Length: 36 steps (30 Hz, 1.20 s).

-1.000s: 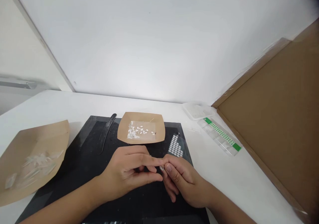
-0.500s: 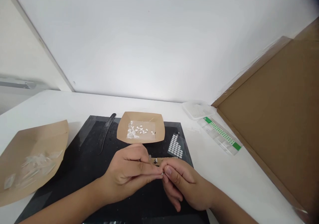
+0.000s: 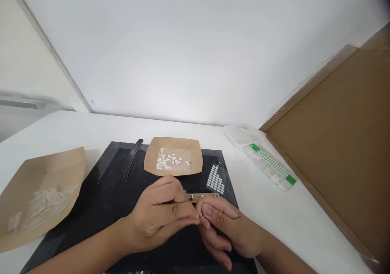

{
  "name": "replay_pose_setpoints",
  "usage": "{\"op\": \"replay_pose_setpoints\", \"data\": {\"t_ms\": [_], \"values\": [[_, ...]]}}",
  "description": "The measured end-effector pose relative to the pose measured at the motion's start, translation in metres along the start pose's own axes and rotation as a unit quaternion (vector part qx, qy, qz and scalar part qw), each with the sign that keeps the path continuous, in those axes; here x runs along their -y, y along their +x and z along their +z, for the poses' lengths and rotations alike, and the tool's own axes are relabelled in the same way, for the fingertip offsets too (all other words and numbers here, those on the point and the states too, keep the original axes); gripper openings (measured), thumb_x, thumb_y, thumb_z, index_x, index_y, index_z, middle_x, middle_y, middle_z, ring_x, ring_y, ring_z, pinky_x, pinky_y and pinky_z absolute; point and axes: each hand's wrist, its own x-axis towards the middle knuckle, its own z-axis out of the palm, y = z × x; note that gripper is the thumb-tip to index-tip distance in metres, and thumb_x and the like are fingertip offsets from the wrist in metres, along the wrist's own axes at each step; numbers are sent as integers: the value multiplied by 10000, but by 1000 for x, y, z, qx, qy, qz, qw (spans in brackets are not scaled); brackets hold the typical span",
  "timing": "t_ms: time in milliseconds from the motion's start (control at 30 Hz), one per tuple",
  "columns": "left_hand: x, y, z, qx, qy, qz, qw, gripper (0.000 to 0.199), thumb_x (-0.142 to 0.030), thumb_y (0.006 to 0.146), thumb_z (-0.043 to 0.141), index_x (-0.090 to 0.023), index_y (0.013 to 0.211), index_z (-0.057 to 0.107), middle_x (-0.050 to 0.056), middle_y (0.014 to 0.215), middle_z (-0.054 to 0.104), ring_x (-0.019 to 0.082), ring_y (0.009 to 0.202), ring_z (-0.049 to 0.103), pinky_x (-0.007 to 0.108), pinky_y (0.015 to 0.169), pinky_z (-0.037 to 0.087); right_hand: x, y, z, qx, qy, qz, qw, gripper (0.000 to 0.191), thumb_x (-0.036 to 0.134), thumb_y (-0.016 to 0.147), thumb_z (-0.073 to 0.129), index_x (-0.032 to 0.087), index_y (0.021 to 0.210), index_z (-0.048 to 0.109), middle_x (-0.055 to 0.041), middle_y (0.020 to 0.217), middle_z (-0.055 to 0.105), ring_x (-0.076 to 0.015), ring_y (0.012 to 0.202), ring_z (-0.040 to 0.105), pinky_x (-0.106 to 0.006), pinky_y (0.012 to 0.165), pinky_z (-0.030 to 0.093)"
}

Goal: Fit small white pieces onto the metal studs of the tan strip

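Note:
My left hand (image 3: 166,217) is closed in a pinch, its thumb and fingertips meeting those of my right hand (image 3: 225,225) over the black mat (image 3: 100,201). Between the fingertips shows a tiny pale, shiny piece (image 3: 201,215), too small to name. My right hand pinches with thumb and index finger; its other fingers are loosely curled below. Just behind the hands lies a narrow brown strip (image 3: 203,197) bearing small white and dark pieces, partly hidden by the fingers. A sheet of white oval stickers (image 3: 215,180) lies on the mat near my right hand.
A brown paper tray (image 3: 148,158) behind my hands holds many white ovals. Another tray (image 3: 73,160) at left holds clear plastic pieces. A dark curved nail file (image 3: 131,164) lies on the mat. At right are clear plastic cases, a green label strip (image 3: 272,163) and a cardboard box (image 3: 338,136).
The fingers of my right hand have dropped slightly and the pinched fingertips have shifted a little. The view has moved slightly; the trays and mat stay in place.

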Motion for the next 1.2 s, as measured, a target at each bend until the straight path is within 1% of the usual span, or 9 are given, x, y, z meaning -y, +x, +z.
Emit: {"op": "replay_pose_setpoints", "data": {"t_ms": [267, 467, 667, 767, 867, 933, 1033, 1100, 1200], "values": [[0, 1, -3, 30, 29, 30, 999, 158, -142, 1061, 608, -119, 1023, 760, 66, 797, 676, 160, 724, 592, 317, 703, 539, -3, -1, 0, 22, 71, 1, 997, 358, 496, 1135, 488, 194, 948, 528, 127, 516, 417, -61, 323, 421, -124, 363, 364], [3, 2, -3, 28, 24, 42, 998, 183, -157, 1083, 568, -129, 1044, 745, 71, 807, 697, 164, 730, 621, 321, 714, 554, -1, -1, 1, 40, 123, 9, 992, 338, 493, 1123, 508, 207, 944, 529, 129, 476, 424, -74, 295, 397, -132, 351, 351], [6, -8, -1, 38, 21, 36, 998, 109, -131, 1056, 617, -164, 1117, 701, 51, 870, 727, 171, 792, 633, 333, 795, 569, 2, 0, -4, 3, 140, -42, 989, 354, 446, 1142, 457, 210, 890, 536, 127, 456, 391, -71, 293, 362, -144, 366, 274], [8, -11, -1, 19, 51, 12, 998, 96, -118, 1024, 665, -166, 1105, 679, 58, 893, 724, 182, 828, 648, 335, 803, 561, 4, 0, -4, -12, 132, -59, 989, 323, 399, 1151, 453, 198, 925, 567, 124, 496, 379, -67, 319, 353, -151, 382, 281], [11, -9, -5, -13, 98, -44, 994, 90, -114, 1036, 615, -196, 1017, 646, 19, 832, 703, 167, 776, 638, 321, 782, 533, 7, 0, -1, -25, 111, -66, 991, 303, 375, 1152, 469, 185, 946, 585, 120, 522, 371, -62, 349, 351, -149, 397, 289], [13, -7, -9, -46, 148, -110, 982, 123, -120, 1039, 588, -211, 966, 628, -5, 795, 676, 147, 707, 611, 290, 724, 510, 8, -1, -1, -29, 94, -67, 993, 302, 374, 1156, 467, 184, 953, 585, 119, 530, 371, -60, 361, 358, -147, 405, 297], [19, -4, -19, -103, 234, -190, 948, 95, -164, 1033, 611, -212, 953, 631, -8, 865, 674, 108, 613, 569, 253, 617, 479, 8, -2, -2, -31, 78, -67, 994, 303, 375, 1162, 457, 186, 956, 576, 119, 535, 373, -61, 372, 366, -144, 412, 314], [24, -2, -25, -119, 277, -209, 930, 81, -214, 1028, 640, -208, 948, 637, 0, 907, 683, 107, 617, 582, 250, 597, 481, 9, -2, -4, -33, 64, -68, 995, 300, 373, 1164, 456, 187, 955, 567, 120, 536, 373, -59, 378, 369, -140, 418, 326], [31, 1, -31, -100, 300, -207, 926, 102, -263, 1027, 648, -205, 943, 650, 18, 889, 685, 163, 770, 654, 252, 604, 499, 10, -3, -4, -41, 34, -68, 996, 295, 377, 1161, 472, 190, 948, 552, 125, 537, 369, -49, 382, 366, -129, 426, 328]]}}
